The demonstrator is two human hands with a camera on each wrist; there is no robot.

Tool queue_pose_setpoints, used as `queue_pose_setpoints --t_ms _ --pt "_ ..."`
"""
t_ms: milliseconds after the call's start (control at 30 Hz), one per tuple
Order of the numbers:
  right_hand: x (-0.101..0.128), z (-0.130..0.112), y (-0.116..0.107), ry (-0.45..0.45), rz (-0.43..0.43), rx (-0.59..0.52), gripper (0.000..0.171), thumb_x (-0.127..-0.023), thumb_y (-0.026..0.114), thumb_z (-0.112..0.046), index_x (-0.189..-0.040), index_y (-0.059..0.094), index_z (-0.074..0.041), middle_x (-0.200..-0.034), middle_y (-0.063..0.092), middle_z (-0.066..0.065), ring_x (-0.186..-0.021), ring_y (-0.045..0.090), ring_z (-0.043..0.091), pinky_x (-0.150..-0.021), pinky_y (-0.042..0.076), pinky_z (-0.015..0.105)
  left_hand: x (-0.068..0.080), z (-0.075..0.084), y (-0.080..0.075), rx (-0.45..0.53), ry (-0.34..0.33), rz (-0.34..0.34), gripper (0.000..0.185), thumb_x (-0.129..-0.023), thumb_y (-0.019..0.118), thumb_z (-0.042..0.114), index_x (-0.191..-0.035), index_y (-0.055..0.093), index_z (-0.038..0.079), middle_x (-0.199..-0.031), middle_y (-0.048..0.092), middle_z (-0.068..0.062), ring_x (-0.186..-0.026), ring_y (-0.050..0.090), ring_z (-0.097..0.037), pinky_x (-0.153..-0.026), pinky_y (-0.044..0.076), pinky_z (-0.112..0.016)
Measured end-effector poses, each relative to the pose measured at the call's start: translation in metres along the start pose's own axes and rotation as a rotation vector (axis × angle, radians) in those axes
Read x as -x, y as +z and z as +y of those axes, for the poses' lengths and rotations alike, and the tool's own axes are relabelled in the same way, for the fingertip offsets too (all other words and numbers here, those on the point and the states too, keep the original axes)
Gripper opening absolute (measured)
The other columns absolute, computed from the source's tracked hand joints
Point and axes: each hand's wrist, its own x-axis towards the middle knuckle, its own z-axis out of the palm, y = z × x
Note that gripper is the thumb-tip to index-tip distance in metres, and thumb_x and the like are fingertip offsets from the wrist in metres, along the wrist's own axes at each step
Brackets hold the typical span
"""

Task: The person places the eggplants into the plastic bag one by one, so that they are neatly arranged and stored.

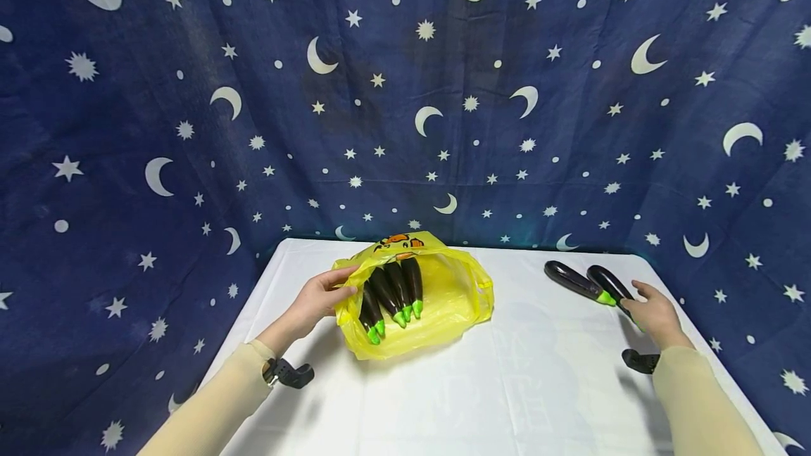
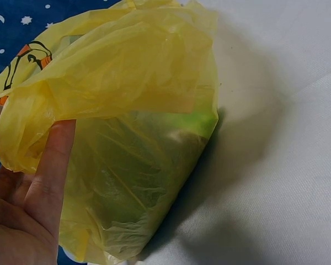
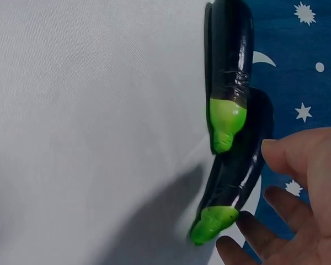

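Note:
A yellow plastic bag [image 1: 453,298] lies open on the white table [image 1: 507,385], with several dark eggplants [image 1: 393,290] with green caps inside. My left hand [image 1: 338,286] grips the bag's left rim and holds the mouth up. In the left wrist view the bag [image 2: 132,99] folds over my left hand's [image 2: 38,182] fingers. Two more eggplants [image 1: 573,280] [image 1: 610,283] lie at the table's far right. My right hand [image 1: 640,301] is beside them, fingers spread and relaxed. In the right wrist view my right hand [image 3: 281,210] has its fingertips at the nearer eggplant [image 3: 237,176], next to the other eggplant [image 3: 231,55].
A dark blue cloth [image 1: 405,90] printed with moons and stars hangs behind the table and along both sides. The two loose eggplants lie close to the table's right edge. Bare white tabletop stretches between the bag and my right hand.

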Motion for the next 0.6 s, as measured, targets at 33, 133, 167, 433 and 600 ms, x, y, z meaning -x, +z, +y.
queue_pose_setpoints --t_ms 33,133,167,433,600 --pt "-0.0005 0.0003 0.0015 0.006 0.005 -0.003 0.071 -0.102 0.049 -0.02 -0.158 0.015 0.008 -0.157 0.016 0.041 -0.142 0.016 0.062 -0.111 0.023 0.072 0.0001 0.0002 0.0001 0.001 0.002 0.0 0.053 -0.097 0.07 0.014 -0.148 0.056 0.011 -0.139 0.059 -0.016 -0.102 0.068 -0.021 -0.077 0.061 -0.039" --pt "-0.0029 -0.0002 0.0049 0.01 0.026 -0.006 0.071 -0.1 0.049 -0.015 -0.158 0.015 0.008 -0.156 0.018 0.041 -0.142 0.017 0.061 -0.112 0.022 0.071 -0.0001 0.0009 0.0004 0.004 0.01 0.002 0.053 -0.097 0.07 0.014 -0.148 0.056 0.01 -0.139 0.06 -0.016 -0.099 0.068 -0.021 -0.076 0.061 -0.039" --pt "-0.0034 -0.0008 0.0057 0.009 0.03 -0.004 0.071 -0.099 0.049 -0.013 -0.157 0.016 0.009 -0.155 0.019 0.042 -0.141 0.019 0.061 -0.112 0.022 0.071 -0.0002 0.001 0.0004 0.006 0.009 0.002 0.053 -0.097 0.07 0.014 -0.148 0.055 0.01 -0.139 0.06 -0.016 -0.099 0.068 -0.021 -0.076 0.061 -0.038" --pt "-0.0017 0.0024 0.0103 -0.054 0.049 0.063 0.069 -0.089 0.053 0.0 -0.152 0.026 0.014 -0.143 0.033 0.045 -0.128 0.036 0.061 -0.103 0.037 0.066 -0.0009 -0.0002 0.001 0.003 0.001 0.007 0.053 -0.097 0.071 0.014 -0.148 0.056 0.01 -0.139 0.06 -0.016 -0.101 0.068 -0.02 -0.076 0.061 -0.038" --pt "-0.0015 0.0039 0.0097 -0.063 0.048 0.09 0.07 -0.086 0.052 0.003 -0.15 0.028 0.015 -0.136 0.041 0.044 -0.119 0.044 0.057 -0.095 0.044 0.062 -0.0026 -0.0003 0.0007 0.002 0.005 0.006 0.053 -0.097 0.071 0.014 -0.148 0.057 0.011 -0.14 0.06 -0.015 -0.101 0.068 -0.021 -0.076 0.061 -0.039"
